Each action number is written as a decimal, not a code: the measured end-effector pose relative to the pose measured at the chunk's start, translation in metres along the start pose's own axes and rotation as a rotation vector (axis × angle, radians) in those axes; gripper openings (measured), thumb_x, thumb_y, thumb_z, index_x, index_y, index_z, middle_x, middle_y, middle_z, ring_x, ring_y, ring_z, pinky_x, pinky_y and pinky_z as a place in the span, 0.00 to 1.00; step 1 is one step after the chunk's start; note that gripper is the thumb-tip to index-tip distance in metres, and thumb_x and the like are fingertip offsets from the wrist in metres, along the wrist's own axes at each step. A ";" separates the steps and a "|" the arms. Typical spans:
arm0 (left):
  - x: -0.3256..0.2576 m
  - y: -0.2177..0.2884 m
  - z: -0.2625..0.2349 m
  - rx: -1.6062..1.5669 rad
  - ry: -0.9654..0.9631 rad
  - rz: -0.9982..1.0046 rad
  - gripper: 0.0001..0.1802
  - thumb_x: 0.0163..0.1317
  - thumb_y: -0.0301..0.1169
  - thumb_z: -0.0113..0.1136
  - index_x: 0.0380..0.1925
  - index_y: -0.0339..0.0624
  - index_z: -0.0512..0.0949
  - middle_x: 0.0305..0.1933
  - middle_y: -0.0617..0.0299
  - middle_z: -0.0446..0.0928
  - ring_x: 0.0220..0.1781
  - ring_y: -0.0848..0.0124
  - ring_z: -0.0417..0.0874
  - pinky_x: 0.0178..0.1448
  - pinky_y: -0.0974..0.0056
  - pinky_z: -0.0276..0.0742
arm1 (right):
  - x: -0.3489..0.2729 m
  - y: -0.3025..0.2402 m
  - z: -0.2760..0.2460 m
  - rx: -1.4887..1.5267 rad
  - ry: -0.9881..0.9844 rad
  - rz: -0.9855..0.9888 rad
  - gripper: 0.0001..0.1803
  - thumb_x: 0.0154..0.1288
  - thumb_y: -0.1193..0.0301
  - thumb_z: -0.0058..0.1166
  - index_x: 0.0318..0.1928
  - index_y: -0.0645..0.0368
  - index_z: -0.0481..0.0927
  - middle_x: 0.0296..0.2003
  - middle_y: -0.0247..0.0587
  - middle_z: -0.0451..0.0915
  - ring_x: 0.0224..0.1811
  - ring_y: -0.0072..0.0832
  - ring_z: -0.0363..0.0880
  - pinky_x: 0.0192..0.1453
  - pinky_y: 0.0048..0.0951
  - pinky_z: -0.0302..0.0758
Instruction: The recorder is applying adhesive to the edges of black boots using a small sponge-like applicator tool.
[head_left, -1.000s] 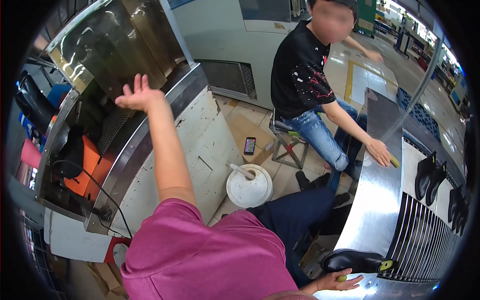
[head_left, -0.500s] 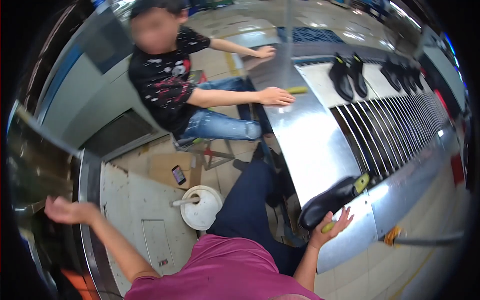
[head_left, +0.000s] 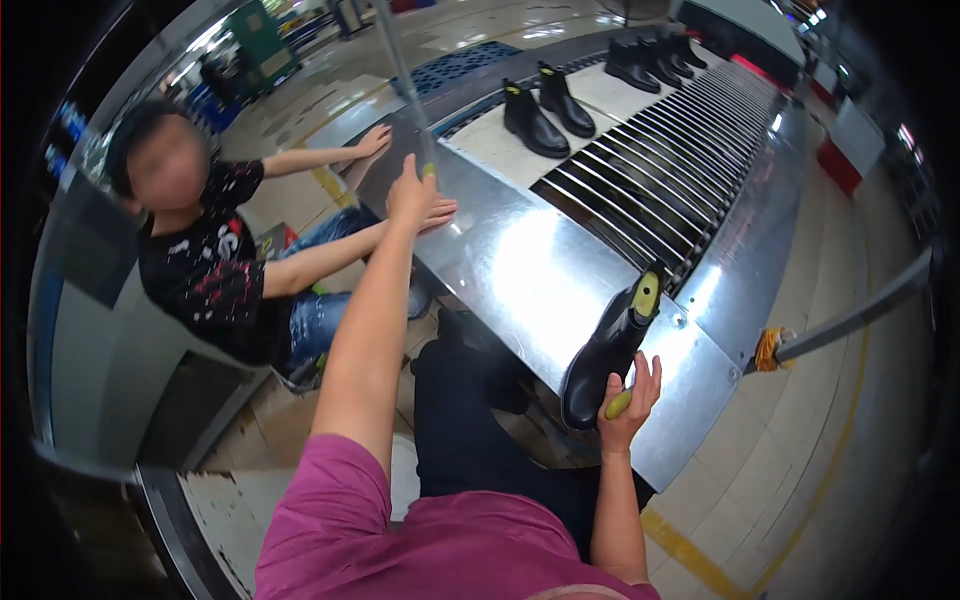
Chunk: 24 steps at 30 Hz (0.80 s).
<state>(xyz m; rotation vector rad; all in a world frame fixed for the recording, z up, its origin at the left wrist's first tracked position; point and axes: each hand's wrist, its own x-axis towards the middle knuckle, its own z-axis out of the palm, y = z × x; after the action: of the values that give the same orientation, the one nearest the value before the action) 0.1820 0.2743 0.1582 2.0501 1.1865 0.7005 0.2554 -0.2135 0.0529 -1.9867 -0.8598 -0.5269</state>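
My left hand [head_left: 408, 197] reaches out over the metal table [head_left: 500, 265], beside a small yellow-green piece [head_left: 429, 172]. One finger is stretched out; the others are partly hidden. Close by, a co-worker's hand [head_left: 440, 212] lies flat at the table edge. My right hand [head_left: 630, 405] is at the near end of the table, its thumb and palm around another rounded yellow-green piece [head_left: 619, 404]. Against that hand stands a black ankle boot [head_left: 598, 365], tilted, toe toward me. A yellow-green form with a hole [head_left: 647, 293] fills its top.
A conveyor of metal rods [head_left: 660, 190] runs away from the table. Along its pale side strip stand a pair of black boots [head_left: 545, 112] and several more farther off. A grey pole [head_left: 860, 310] juts in at the right. The seated co-worker [head_left: 205, 260] is at the left.
My left hand has swung from the far left across to the yellow-green piece on the table. The boot by my right hand has turned more upright. My view has shifted right.
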 end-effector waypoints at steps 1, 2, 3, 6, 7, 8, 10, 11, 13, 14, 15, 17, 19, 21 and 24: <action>-0.018 0.008 0.034 -0.256 -0.117 -0.010 0.34 0.74 0.44 0.54 0.73 0.38 0.61 0.44 0.40 0.86 0.40 0.49 0.90 0.47 0.50 0.85 | 0.000 0.004 -0.002 -0.026 0.012 0.005 0.27 0.69 0.72 0.60 0.65 0.68 0.73 0.61 0.55 0.78 0.72 0.60 0.67 0.74 0.54 0.61; -0.044 0.022 0.068 0.048 0.009 0.274 0.29 0.77 0.46 0.50 0.70 0.41 0.66 0.42 0.41 0.85 0.48 0.50 0.88 0.53 0.51 0.82 | 0.000 0.006 0.000 -0.063 0.036 0.036 0.27 0.69 0.72 0.60 0.65 0.68 0.73 0.61 0.55 0.78 0.72 0.60 0.67 0.74 0.54 0.61; -0.060 -0.007 0.087 -0.007 0.025 0.428 0.27 0.77 0.47 0.51 0.67 0.42 0.71 0.45 0.39 0.84 0.54 0.52 0.86 0.59 0.51 0.79 | 0.001 -0.006 0.009 0.001 0.008 0.006 0.27 0.68 0.71 0.61 0.65 0.68 0.73 0.60 0.55 0.79 0.71 0.59 0.68 0.74 0.54 0.61; -0.189 0.049 0.160 -0.411 -0.598 0.381 0.34 0.76 0.51 0.51 0.71 0.39 0.68 0.64 0.36 0.75 0.66 0.45 0.78 0.67 0.53 0.74 | 0.005 0.006 0.002 -0.036 0.004 0.005 0.28 0.67 0.71 0.63 0.64 0.71 0.73 0.59 0.57 0.79 0.65 0.58 0.75 0.71 0.51 0.68; -0.219 0.065 0.166 -0.448 -0.620 0.422 0.35 0.76 0.52 0.51 0.72 0.37 0.66 0.67 0.35 0.72 0.69 0.43 0.74 0.69 0.52 0.73 | 0.013 -0.001 0.002 -0.021 -0.013 -0.001 0.29 0.67 0.71 0.63 0.65 0.72 0.72 0.59 0.59 0.79 0.63 0.58 0.76 0.69 0.49 0.70; -0.239 0.073 0.174 -0.488 -0.624 0.467 0.37 0.76 0.52 0.50 0.73 0.36 0.64 0.70 0.35 0.69 0.72 0.41 0.71 0.71 0.51 0.71 | 0.018 -0.004 0.005 0.004 -0.029 -0.022 0.31 0.67 0.71 0.64 0.65 0.73 0.70 0.59 0.60 0.78 0.62 0.58 0.77 0.67 0.48 0.73; -0.262 0.076 0.198 -0.476 -0.568 0.500 0.38 0.76 0.52 0.52 0.74 0.35 0.62 0.72 0.34 0.66 0.74 0.41 0.68 0.72 0.50 0.69 | 0.007 -0.005 0.011 0.019 0.005 -0.001 0.29 0.70 0.71 0.60 0.66 0.75 0.70 0.55 0.64 0.79 0.55 0.57 0.81 0.60 0.44 0.78; -0.266 0.077 0.205 -0.446 -0.483 0.541 0.39 0.75 0.52 0.53 0.74 0.34 0.61 0.74 0.34 0.64 0.76 0.41 0.66 0.74 0.49 0.67 | 0.007 -0.002 0.013 -0.021 0.013 -0.022 0.30 0.70 0.71 0.60 0.66 0.76 0.69 0.56 0.66 0.79 0.51 0.57 0.83 0.56 0.43 0.80; -0.264 0.083 0.212 -0.512 -0.562 0.464 0.44 0.70 0.53 0.59 0.75 0.34 0.60 0.75 0.34 0.62 0.76 0.40 0.65 0.75 0.48 0.66 | 0.008 0.001 0.013 -0.059 0.026 -0.048 0.31 0.70 0.71 0.60 0.67 0.76 0.68 0.56 0.67 0.79 0.52 0.57 0.83 0.56 0.44 0.80; -0.263 0.089 0.211 -0.565 -0.636 0.389 0.48 0.66 0.54 0.65 0.75 0.34 0.58 0.76 0.35 0.61 0.77 0.39 0.64 0.76 0.48 0.65 | 0.009 0.002 0.012 -0.085 0.042 -0.072 0.31 0.69 0.71 0.61 0.67 0.76 0.68 0.57 0.68 0.79 0.52 0.57 0.83 0.55 0.45 0.80; -0.268 0.094 0.207 -0.567 -0.644 0.396 0.48 0.66 0.54 0.65 0.75 0.34 0.58 0.76 0.35 0.61 0.77 0.39 0.64 0.76 0.48 0.65 | 0.007 0.003 0.009 -0.086 0.016 -0.060 0.31 0.69 0.71 0.60 0.67 0.76 0.68 0.58 0.68 0.78 0.52 0.57 0.83 0.55 0.45 0.81; -0.274 0.105 0.194 -0.349 -0.632 0.419 0.59 0.54 0.58 0.74 0.75 0.34 0.57 0.78 0.36 0.58 0.76 0.40 0.65 0.75 0.48 0.66 | 0.001 0.003 0.008 -0.082 -0.042 -0.018 0.32 0.68 0.70 0.60 0.66 0.78 0.68 0.58 0.68 0.78 0.53 0.57 0.83 0.56 0.46 0.81; -0.270 0.108 0.193 -0.314 -0.633 0.382 0.62 0.46 0.59 0.78 0.74 0.35 0.59 0.76 0.40 0.62 0.74 0.44 0.70 0.72 0.49 0.71 | 0.001 0.004 0.011 -0.092 -0.029 -0.043 0.32 0.67 0.71 0.60 0.65 0.79 0.69 0.58 0.68 0.78 0.52 0.58 0.83 0.56 0.46 0.81; -0.270 0.113 0.195 -0.249 -0.566 0.410 0.59 0.47 0.58 0.78 0.73 0.37 0.62 0.73 0.44 0.66 0.70 0.48 0.74 0.68 0.49 0.75 | -0.003 0.006 0.011 -0.106 -0.003 -0.042 0.32 0.66 0.71 0.61 0.65 0.79 0.69 0.58 0.69 0.78 0.52 0.58 0.83 0.56 0.46 0.80; -0.276 0.117 0.198 -0.243 -0.544 0.368 0.59 0.46 0.58 0.78 0.73 0.38 0.63 0.73 0.45 0.67 0.71 0.50 0.75 0.68 0.50 0.76 | 0.002 0.004 0.004 -0.068 -0.001 -0.033 0.33 0.65 0.71 0.61 0.66 0.78 0.69 0.59 0.69 0.78 0.54 0.58 0.83 0.57 0.45 0.80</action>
<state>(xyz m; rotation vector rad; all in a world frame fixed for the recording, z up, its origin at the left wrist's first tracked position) 0.2638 -0.0684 0.0875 2.0784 0.4038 0.3815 0.2599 -0.2107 0.0494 -2.0371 -0.8867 -0.5809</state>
